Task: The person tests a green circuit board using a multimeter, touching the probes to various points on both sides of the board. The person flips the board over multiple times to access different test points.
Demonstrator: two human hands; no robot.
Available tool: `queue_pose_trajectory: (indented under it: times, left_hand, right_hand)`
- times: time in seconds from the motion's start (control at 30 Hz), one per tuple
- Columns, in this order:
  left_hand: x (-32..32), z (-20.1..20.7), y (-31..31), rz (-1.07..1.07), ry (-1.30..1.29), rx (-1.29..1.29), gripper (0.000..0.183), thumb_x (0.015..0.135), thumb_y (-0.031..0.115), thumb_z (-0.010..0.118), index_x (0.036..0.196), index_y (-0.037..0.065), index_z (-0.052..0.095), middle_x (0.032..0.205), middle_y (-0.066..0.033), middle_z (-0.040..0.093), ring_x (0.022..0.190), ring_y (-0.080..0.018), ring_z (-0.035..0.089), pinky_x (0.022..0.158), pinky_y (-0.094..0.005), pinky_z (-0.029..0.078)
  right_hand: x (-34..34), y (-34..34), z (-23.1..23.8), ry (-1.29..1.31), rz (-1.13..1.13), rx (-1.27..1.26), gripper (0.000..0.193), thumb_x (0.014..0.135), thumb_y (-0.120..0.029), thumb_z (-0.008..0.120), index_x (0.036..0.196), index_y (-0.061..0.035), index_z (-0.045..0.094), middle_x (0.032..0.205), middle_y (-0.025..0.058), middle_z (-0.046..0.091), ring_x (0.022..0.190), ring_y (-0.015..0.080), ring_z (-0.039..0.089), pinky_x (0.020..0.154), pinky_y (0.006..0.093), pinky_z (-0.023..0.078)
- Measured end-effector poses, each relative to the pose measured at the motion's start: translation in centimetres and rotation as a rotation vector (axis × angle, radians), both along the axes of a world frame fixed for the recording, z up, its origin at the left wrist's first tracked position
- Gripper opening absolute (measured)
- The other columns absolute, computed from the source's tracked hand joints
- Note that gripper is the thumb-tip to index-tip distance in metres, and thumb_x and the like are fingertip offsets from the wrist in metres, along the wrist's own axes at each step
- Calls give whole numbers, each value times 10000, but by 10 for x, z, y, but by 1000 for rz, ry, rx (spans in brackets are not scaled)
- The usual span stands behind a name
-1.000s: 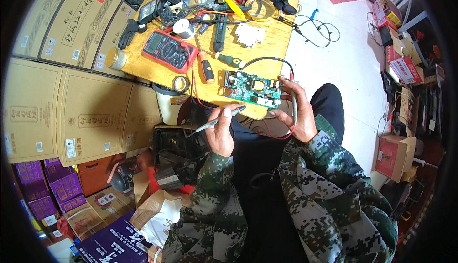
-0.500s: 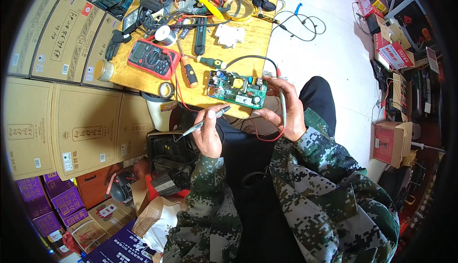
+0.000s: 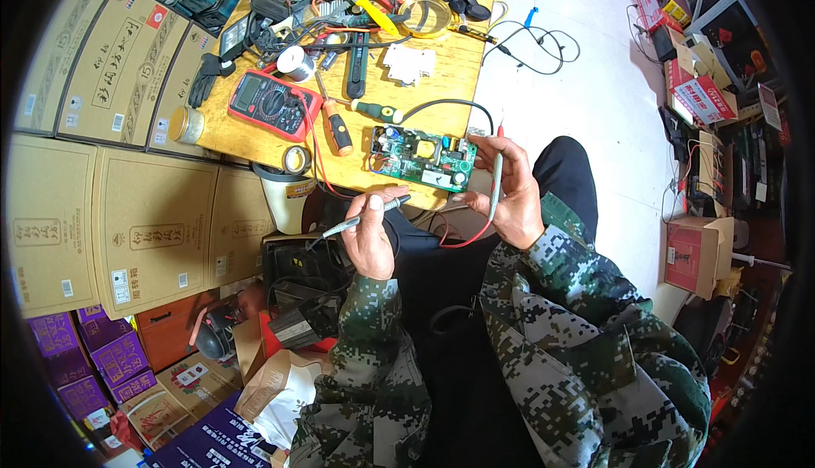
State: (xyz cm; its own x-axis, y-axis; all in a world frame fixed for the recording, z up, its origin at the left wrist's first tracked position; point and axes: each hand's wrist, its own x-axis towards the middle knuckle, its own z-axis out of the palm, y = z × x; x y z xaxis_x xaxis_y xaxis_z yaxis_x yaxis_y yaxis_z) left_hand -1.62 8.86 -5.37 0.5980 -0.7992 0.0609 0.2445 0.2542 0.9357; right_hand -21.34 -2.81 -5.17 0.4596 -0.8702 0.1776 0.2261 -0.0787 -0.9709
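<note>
A green circuit board (image 3: 422,159) crowded with components is at the table's near edge. My right hand (image 3: 515,200) is closed at its right end, thumb low and fingers above. A grey test probe (image 3: 497,181) with a red tip end lies across the same hand, pointing up and away from the board. My left hand (image 3: 371,234) pinches another grey probe (image 3: 350,223), its dark end just below the board's lower edge, apart from it. The red multimeter (image 3: 273,105) lies to the left, with a red lead running down from it.
Left of the board lie an orange-black screwdriver (image 3: 339,132), a tape roll (image 3: 295,160) and a solder spool (image 3: 295,64). A green-handled screwdriver (image 3: 377,111) lies just behind it. Tangled cables and tools cover the table's far end. Cartons (image 3: 157,222) are stacked at the left.
The probe in my right hand has tilted, its lower part swinging a little left. My right fingers have shifted slightly. My left hand and the board have hardly moved.
</note>
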Motion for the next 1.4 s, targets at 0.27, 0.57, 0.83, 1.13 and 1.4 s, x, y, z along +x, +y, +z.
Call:
queue_pose_trajectory:
  times: [0.27,0.57,0.83,1.13,1.4]
  left_hand:
    - [0,-1,1,-9,12,-12,281,1142,201,551,1094,-49,669,1118,-257,771,1108,-297,716,1072,-432,504]
    - [0,-1,0,-6,-1,1,283,1145,202,540,1105,-49,663,1129,-262,769,1128,-302,710,1084,-423,494]
    - [1,-2,1,-1,-25,31,311,1147,233,538,1086,-46,662,1111,-239,776,1092,-275,702,1038,-393,471]
    - [5,13,0,-42,43,46,283,1164,263,535,1017,25,579,978,-177,733,980,-252,672,1002,-422,486]
    - [-6,36,-4,-79,120,37,153,1123,166,649,1168,23,617,903,-30,601,835,-134,585,853,-323,512]
  right_hand:
    - [0,-1,-8,-77,16,153,953,791,126,895,1562,-80,375,1628,177,513,1511,330,515,1235,464,494]
    - [-3,-1,-15,-69,18,212,937,791,124,898,1552,-86,392,1629,157,516,1547,308,470,1249,449,469]
    - [4,1,-6,-83,-16,153,938,777,79,935,1540,-72,411,1575,168,573,1513,307,517,1279,457,418]
    - [22,-7,18,-138,-17,-2,955,766,0,979,1535,-60,416,1567,184,566,1488,324,548,1256,452,450]
    - [30,-6,23,-117,-40,-116,949,761,-27,988,1529,-45,430,1559,186,574,1477,313,559,1251,444,461]
